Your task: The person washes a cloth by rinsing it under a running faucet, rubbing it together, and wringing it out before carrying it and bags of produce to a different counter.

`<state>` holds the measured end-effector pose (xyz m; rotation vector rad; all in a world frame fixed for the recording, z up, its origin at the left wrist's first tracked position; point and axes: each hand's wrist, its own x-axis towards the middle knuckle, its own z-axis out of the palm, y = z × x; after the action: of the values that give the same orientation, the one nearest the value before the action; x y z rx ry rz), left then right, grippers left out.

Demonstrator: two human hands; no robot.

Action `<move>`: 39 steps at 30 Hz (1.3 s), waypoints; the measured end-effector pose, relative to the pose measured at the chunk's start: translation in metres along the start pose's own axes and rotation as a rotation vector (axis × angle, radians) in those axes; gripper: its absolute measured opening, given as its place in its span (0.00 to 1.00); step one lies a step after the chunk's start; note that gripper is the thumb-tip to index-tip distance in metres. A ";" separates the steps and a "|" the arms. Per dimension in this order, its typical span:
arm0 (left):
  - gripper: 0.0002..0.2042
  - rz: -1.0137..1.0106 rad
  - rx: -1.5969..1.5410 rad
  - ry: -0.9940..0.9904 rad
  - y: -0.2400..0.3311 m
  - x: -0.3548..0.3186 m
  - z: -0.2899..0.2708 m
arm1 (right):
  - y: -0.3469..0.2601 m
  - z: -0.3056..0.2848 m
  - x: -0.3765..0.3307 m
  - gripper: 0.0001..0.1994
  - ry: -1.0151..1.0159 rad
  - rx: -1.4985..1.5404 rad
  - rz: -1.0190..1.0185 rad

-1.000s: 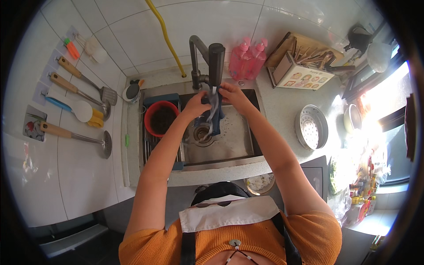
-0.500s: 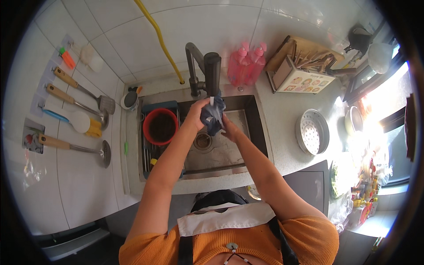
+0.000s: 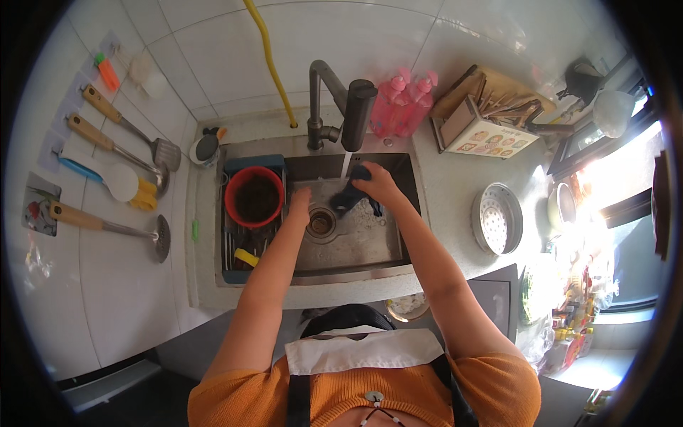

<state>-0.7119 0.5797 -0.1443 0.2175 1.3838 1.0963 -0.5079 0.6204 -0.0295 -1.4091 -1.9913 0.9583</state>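
Under the tap [image 3: 359, 114] a thin stream of water [image 3: 346, 165] runs into the steel sink [image 3: 356, 257]. My right hand [image 3: 378, 183] is closed on a wet, dark blue cloth [image 3: 350, 196], which hangs below the fingers over the basin, right of the drain [image 3: 321, 223]. My left hand [image 3: 301, 202] hovers at the left side of the basin, apart from the cloth, with nothing visible in it. Its fingers are partly hidden and look stretched out. Beside it, a red bowl [image 3: 233, 203] with dark contents sits on the rack [image 3: 229, 265].
Two pink pump bottles [image 3: 400, 107] stand behind the sink, with a white utensil holder [image 3: 478, 134] to their right. A perforated metal steamer pan [image 3: 497, 219] lies on the right counter. Several utensils, including a slotted turner [image 3: 166, 154], hang on the left wall.
My left hand has let go of the cloth and drawn back to the left. My right hand now grips it from above, slightly farther right. Running water has become visible.
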 end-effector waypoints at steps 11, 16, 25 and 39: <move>0.24 0.239 -0.116 -0.034 -0.004 0.006 0.027 | -0.072 -0.024 0.004 0.16 -0.032 0.048 -0.020; 0.24 -0.169 -0.577 -0.510 0.037 -0.052 0.041 | -0.069 -0.025 0.001 0.15 -0.079 0.598 0.124; 0.17 0.086 -0.707 -0.656 0.047 -0.043 0.064 | -0.064 0.023 -0.035 0.17 0.269 0.983 0.190; 0.13 0.198 -0.405 -0.328 0.037 -0.040 0.087 | -0.038 0.050 -0.002 0.14 0.566 0.071 0.062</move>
<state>-0.6477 0.6104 -0.0701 0.2297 0.8408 1.4101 -0.5663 0.5979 -0.0306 -1.5033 -1.4868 0.5600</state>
